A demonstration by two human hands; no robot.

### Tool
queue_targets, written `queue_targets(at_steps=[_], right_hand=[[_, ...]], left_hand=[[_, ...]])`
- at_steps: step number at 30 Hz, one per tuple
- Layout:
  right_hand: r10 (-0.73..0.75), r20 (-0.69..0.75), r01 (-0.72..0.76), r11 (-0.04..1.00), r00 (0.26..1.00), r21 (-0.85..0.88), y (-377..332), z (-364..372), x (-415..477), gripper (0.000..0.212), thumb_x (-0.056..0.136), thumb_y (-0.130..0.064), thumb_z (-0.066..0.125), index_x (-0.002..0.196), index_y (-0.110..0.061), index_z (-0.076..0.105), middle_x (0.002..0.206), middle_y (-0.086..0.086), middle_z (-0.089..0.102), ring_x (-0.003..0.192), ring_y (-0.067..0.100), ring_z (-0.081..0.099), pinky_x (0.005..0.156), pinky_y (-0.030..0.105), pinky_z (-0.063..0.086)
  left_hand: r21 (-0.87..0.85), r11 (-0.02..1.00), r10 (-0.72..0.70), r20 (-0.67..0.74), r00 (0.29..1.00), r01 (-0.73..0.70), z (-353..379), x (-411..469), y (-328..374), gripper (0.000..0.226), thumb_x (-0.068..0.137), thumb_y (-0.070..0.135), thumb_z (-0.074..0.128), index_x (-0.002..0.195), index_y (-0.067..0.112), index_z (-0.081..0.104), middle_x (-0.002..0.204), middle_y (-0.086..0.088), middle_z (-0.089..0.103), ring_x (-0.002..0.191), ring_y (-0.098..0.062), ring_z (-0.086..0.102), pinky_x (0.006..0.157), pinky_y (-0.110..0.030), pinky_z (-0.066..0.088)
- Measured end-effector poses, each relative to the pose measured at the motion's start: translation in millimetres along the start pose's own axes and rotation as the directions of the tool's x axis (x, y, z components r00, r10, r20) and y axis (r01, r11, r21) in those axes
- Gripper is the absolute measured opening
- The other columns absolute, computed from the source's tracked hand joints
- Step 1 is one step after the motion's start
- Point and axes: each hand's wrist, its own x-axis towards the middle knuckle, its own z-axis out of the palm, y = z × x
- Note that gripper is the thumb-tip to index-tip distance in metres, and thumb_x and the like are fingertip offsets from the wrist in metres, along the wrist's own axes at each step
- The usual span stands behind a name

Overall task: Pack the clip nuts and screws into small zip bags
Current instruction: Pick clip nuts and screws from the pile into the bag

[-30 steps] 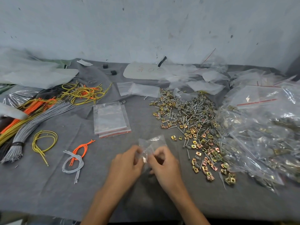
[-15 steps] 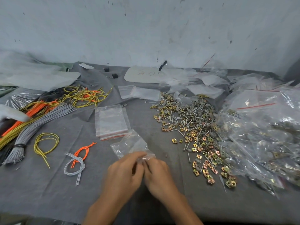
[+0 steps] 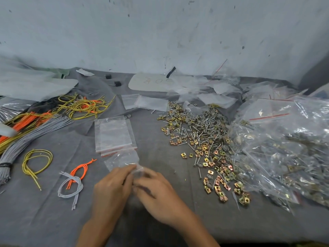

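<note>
Both hands, left hand (image 3: 112, 186) and right hand (image 3: 156, 191), pinch small zip bag (image 3: 122, 160) over grey cloth (image 3: 44, 220); screw pile (image 3: 201, 132) at right.

Scuffed, speckled pale-grey wall (image 3: 160, 32) behind; bench covered in wrinkled grey cloth (image 3: 35, 220). Flat, even light.

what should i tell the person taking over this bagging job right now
Left hand and right hand: both pinch one small zip bag at its near edge; contents too blurred to tell.
Empty zip bags lie stacked just beyond the hands.
Loose clip nuts and screws are heaped to the right on the grey cloth.
Filled bags are piled at far right.
Left: finish this bag, then keep bagging the heap.
</note>
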Motion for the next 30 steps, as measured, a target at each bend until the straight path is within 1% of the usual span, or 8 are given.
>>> queue_targets(at_steps=[3, 8, 12, 18, 20, 22, 25, 30], right_hand=[[0.079, -0.132, -0.090, 0.992, 0.988, -0.085, 16.7, -27.3, 0.0, 0.022, 0.096, -0.025, 0.059, 0.114, -0.028, 0.071, 0.125, -0.006, 0.064, 0.119, 0.012, 0.055, 0.106, 0.028, 0.040], [0.237, -0.322, -0.358, 0.844, 0.917, -0.399, 59.5, -90.2, 22.9, 0.025, 0.102, -0.023, 0.052, 0.120, -0.020, 0.068, 0.117, 0.002, 0.065, 0.111, 0.023, 0.054, 0.095, 0.034, 0.042], [0.290, -0.234, -0.372, 0.680, 0.928, -0.631, 79.8, -104.2, 36.4, 0.031, 0.103, -0.039, 0.047, 0.119, -0.022, 0.068, 0.119, 0.000, 0.064, 0.113, 0.022, 0.052, 0.102, 0.037, 0.037], [0.263, -0.235, -0.350, 0.762, 0.936, -0.544, 75.6, -96.2, 34.9, 0.010, 0.099, -0.031, 0.057, 0.095, -0.022, 0.058, 0.097, -0.003, 0.064, 0.098, 0.020, 0.054, 0.087, 0.036, 0.042], [0.267, -0.252, -0.352, 0.840, 0.930, -0.413, 71.3, -91.6, 28.7, 0.007, 0.099, -0.026, 0.058, 0.096, -0.020, 0.060, 0.092, -0.004, 0.066, 0.091, 0.018, 0.059, 0.081, 0.036, 0.048], [0.329, -0.292, -0.352, 0.935, 0.898, -0.031, 64.7, -84.9, 22.7, 0.006, 0.098, -0.019, 0.062, 0.099, -0.018, 0.068, 0.088, -0.005, 0.069, 0.083, 0.012, 0.063, 0.075, 0.028, 0.052], [0.451, -0.194, -0.234, 0.729, 0.871, 0.643, 52.3, -71.8, 15.0, 0.014, 0.094, -0.002, 0.065, 0.102, -0.011, 0.072, 0.080, 0.002, 0.069, 0.073, 0.015, 0.064, 0.069, 0.026, 0.056], [0.407, -0.088, -0.157, 0.530, 0.909, 0.834, 45.6, -57.7, 4.3, 0.020, 0.092, 0.003, 0.065, 0.106, -0.007, 0.073, 0.088, 0.008, 0.068, 0.079, 0.018, 0.065, 0.078, 0.032, 0.057]], left_hand=[[0.084, 0.995, -0.053, -0.035, 0.998, 0.056, 6.8, 7.8, 3.9, 0.038, 0.088, 0.030, 0.046, 0.099, 0.017, 0.080, 0.092, -0.003, 0.077, 0.076, -0.026, 0.074, 0.059, -0.035, 0.055], [0.073, 0.980, -0.194, 0.150, 0.969, 0.184, 30.9, 13.8, 15.4, 0.031, 0.092, 0.027, 0.052, 0.110, 0.023, 0.077, 0.108, -0.004, 0.076, 0.092, -0.031, 0.073, 0.072, -0.042, 0.056], [-0.003, 0.973, -0.224, 0.207, 0.952, 0.229, 45.2, 11.9, 22.3, 0.033, 0.092, 0.014, 0.064, 0.120, 0.028, 0.073, 0.119, 0.000, 0.073, 0.105, -0.030, 0.068, 0.083, -0.039, 0.052], [-0.110, 0.960, -0.232, 0.198, 0.953, 0.256, 43.0, 11.8, 16.4, 0.045, 0.084, 0.030, 0.045, 0.116, 0.029, 0.075, 0.115, 0.003, 0.075, 0.103, -0.027, 0.070, 0.084, -0.038, 0.054], [-0.145, 0.953, -0.235, 0.209, 0.949, 0.268, 42.4, 12.4, 15.2, 0.044, 0.083, 0.032, 0.046, 0.117, 0.031, 0.075, 0.104, 0.002, 0.077, 0.094, -0.027, 0.070, 0.080, -0.038, 0.055], [-0.184, 0.943, -0.229, 0.240, 0.943, 0.276, 43.5, 12.2, 14.8, 0.041, 0.085, 0.032, 0.051, 0.119, 0.034, 0.073, 0.079, 0.003, 0.072, 0.079, -0.026, 0.068, 0.074, -0.039, 0.056], [-0.199, 0.932, -0.240, 0.290, 0.926, 0.304, 43.6, 12.8, 15.9, 0.046, 0.082, 0.037, 0.052, 0.125, 0.037, 0.069, 0.060, 0.006, 0.055, 0.070, -0.022, 0.063, 0.072, -0.041, 0.055], [-0.220, 0.921, -0.246, 0.307, 0.919, 0.320, 43.4, 13.3, 14.7, 0.051, 0.078, 0.039, 0.052, 0.126, 0.040, 0.068, 0.056, 0.006, 0.054, 0.068, -0.020, 0.063, 0.071, -0.040, 0.054]])
